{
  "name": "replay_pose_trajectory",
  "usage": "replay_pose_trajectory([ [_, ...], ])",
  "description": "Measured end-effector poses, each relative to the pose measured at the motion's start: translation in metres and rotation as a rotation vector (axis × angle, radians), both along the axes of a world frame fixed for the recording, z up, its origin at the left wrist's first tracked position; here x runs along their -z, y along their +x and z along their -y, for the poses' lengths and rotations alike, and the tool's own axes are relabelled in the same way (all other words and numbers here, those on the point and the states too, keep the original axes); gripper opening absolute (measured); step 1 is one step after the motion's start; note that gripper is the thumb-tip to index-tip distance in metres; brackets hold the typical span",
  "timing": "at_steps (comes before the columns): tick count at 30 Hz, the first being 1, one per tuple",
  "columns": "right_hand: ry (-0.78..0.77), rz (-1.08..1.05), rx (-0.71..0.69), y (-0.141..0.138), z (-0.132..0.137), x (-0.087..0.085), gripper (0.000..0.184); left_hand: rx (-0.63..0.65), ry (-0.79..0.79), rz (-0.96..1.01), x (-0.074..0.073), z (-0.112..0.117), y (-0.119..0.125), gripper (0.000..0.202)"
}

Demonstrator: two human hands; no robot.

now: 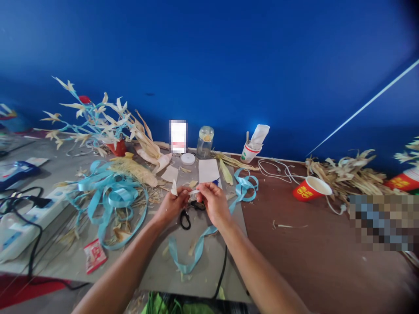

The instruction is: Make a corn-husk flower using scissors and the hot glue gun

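Observation:
My left hand (174, 204) and my right hand (214, 203) meet over the grey mat, fingertips pinched. A narrow pale strip (194, 192), which looks like corn husk, stretches between them. A whitish pointed piece (174, 188) sticks up from my left hand; whether it joins the strip I cannot tell. Beneath the hands lie scissors with black handles (185, 220), their blades partly hidden. Light blue ribbon (186, 267) curls on the mat under my right wrist. Just beyond the fingers is a white paper square (208, 170).
At left are a ribbon heap (113, 196), husk flowers (113, 124) in a red cup and a power strip (36, 220). A glass jar (204, 148) and a white cup (251, 153) stand by the blue wall. A red paper cup (309, 189) tilts at right near dried husks (350, 172).

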State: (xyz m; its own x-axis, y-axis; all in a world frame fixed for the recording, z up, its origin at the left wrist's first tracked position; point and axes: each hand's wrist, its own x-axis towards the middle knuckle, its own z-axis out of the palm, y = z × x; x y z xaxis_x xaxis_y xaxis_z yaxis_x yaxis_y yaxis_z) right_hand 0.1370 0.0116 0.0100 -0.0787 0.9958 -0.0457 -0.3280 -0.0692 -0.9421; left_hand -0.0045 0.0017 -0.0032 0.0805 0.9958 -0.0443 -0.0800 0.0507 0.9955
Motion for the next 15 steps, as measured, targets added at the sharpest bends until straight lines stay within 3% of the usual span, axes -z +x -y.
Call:
replay_pose_trajectory([
  [3, -0.085, -0.041, 0.101, -0.001, 0.0, -0.001, 0.029, -0.061, -0.019, 0.069, 0.0, -0.001, 0.0, 0.027],
  [8, -0.073, 0.094, -0.019, -0.011, 0.004, 0.007, 0.026, -0.094, 0.015, 0.07, -0.002, 0.0, 0.002, 0.032],
  [12, -0.037, 0.17, 0.055, -0.013, 0.003, 0.013, 0.021, -0.053, 0.052, -0.019, -0.002, 0.003, 0.005, 0.035],
  [15, 0.02, 0.052, 0.086, -0.005, 0.002, 0.005, 0.019, -0.163, 0.117, -0.171, 0.0, 0.001, 0.004, 0.028],
])
